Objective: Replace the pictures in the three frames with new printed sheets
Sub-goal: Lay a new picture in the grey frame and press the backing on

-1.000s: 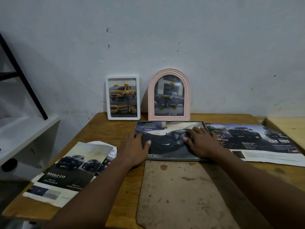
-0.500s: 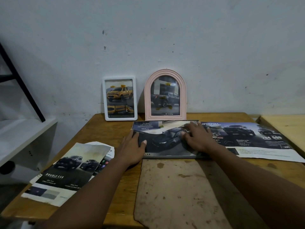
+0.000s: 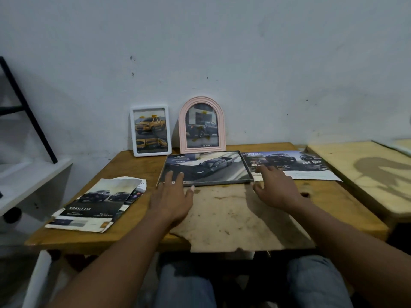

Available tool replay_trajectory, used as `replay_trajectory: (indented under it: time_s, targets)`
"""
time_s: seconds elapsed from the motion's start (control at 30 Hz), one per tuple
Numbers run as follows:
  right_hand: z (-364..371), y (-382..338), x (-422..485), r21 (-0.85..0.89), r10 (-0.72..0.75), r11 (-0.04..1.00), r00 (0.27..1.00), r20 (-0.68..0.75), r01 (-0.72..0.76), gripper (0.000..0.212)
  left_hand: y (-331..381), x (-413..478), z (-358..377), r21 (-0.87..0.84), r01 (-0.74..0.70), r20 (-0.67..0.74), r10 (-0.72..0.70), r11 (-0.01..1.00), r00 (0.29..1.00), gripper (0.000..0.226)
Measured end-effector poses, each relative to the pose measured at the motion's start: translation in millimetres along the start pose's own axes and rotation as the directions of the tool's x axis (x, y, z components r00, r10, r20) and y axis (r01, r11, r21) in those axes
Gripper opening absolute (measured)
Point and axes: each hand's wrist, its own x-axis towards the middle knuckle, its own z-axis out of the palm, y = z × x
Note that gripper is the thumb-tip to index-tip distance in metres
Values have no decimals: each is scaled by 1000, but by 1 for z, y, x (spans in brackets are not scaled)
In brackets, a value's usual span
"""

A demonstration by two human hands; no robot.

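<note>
Spread, straight fingers (image 3: 170, 177) of the left hand (image 3: 172, 197) lie over the near left corner of a dark flat frame (image 3: 206, 168), holding nothing. The right hand (image 3: 275, 188) is likewise open and empty, just beside the frame's near right corner, its fingers (image 3: 264, 169) reaching over the edge of a printed sheet (image 3: 295, 163); contact there cannot be judged. The flat frame lies face up on the desk (image 3: 124, 170) and shows a dark car. Nearer the person, a stained brown board (image 3: 233, 215) overhangs the desk's front edge. A stack of printed sheets (image 3: 97, 205) sits at the left. At the back, a white frame (image 3: 152, 130) with a yellow truck and a pink arched frame (image 3: 202, 125) with a dark truck stand side by side against the wall (image 3: 200, 52).
</note>
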Motion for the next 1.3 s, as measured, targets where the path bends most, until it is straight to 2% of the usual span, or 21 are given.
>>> replay_trajectory:
  time_s: [0.2,0.3,0.47,0.57,0.7,0.8,0.9,1.0,1.3]
  targets:
    - [3,9,-56,-114,105,987,994,-41,-109,52,11,-41,10,-36,-54,1,54,998,999,67]
    - [6,5,-69,-116,164,979,985,-57,-170,53,11,-50,16,-75,-56,-15,55,996,998,66]
    - [10,-6,-76,-10,206,978,976,-75,-208,52,15,-60,22,-196,-100,-109,80,976,991,60]
    - [13,-5,-78,186,253,956,958,-135,-226,47,10,-62,23,-235,-146,-198,99,961,975,58]
    - [24,-7,-76,312,187,945,943,-274,-97,35,4,-56,18,-236,-197,-338,110,951,935,45]
    - [21,-14,-62,358,189,932,926,-326,-64,23,6,-43,8,-200,-220,-378,132,955,916,35]
    - [15,-22,-39,276,156,959,925,-346,-58,29,5,-20,-8,-192,-200,-362,120,961,924,33]
    - [9,-30,-4,223,139,972,951,-275,-77,35,1,13,-21,-184,-152,-284,95,971,954,35]
    - [17,-53,95,155,112,983,991,-79,-99,26,-27,100,-14,-215,-65,-120,40,974,992,30]
